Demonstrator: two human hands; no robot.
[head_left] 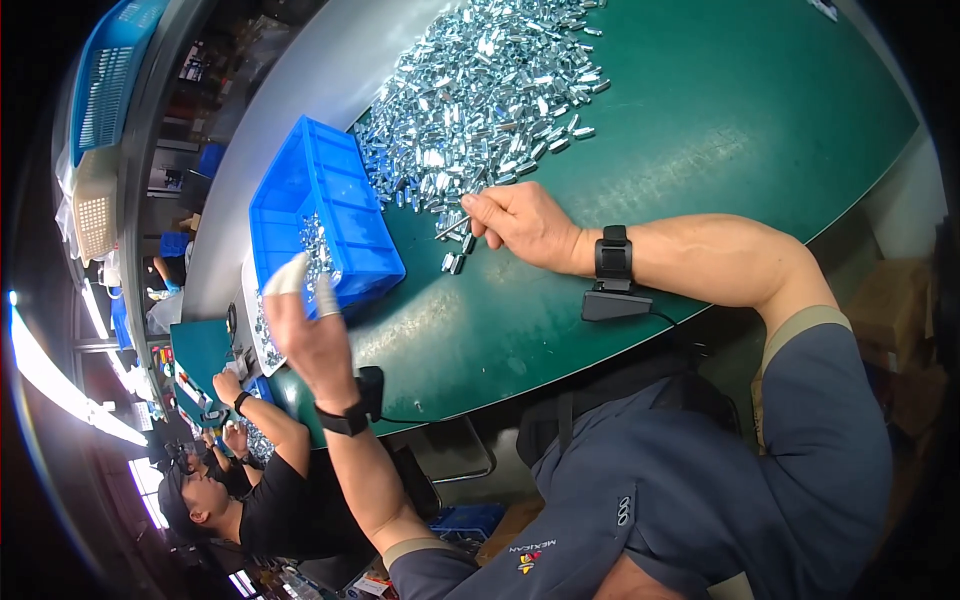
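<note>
A big heap of small shiny metal parts [480, 90] lies on the green table top [720, 110]. My right hand [525, 225] rests at the heap's near edge, its fingertips pinched on a thin metal part [452, 226], with a few loose parts [455, 262] just below. My left hand [310, 330] hovers over the near end of a blue plastic bin [300, 185] that holds some of the same parts. White finger cots cover its thumb and forefinger, the fingers are spread, and I see nothing in it. Both wrists wear black bands.
A small black box [615, 302] with a cable sits on the table by my right wrist. Another person in a black shirt [270, 500] works at lower left. A blue basket [110, 70] stands at upper left, and cardboard boxes [895, 310] at right.
</note>
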